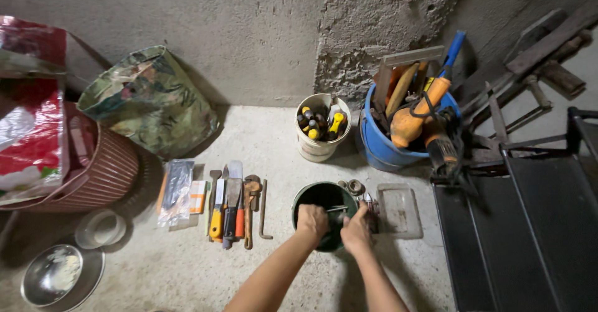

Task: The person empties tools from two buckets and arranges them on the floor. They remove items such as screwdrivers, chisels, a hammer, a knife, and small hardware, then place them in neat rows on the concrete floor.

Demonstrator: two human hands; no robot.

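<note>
Left hand [311, 220] fisted over the dark green bucket [324, 200], gripping thin metal tools [337, 209]. Right hand [357, 230] curled on its rim; contents untellable. Hand tools [235, 206] left of bucket.

A dark green bucket [324, 195] sits near a cream bucket [321, 144] and a bright blue bucket [381, 150]. The bag [149, 100] wears a leafy green camouflage-like pattern, as far as the view shows. The ribbed basket [106, 175] is reddish brown, and one drill [417, 116] is orange.

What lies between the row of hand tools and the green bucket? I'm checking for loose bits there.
In the head view, only bare concrete floor shows between the row of tools and the green bucket.
</note>
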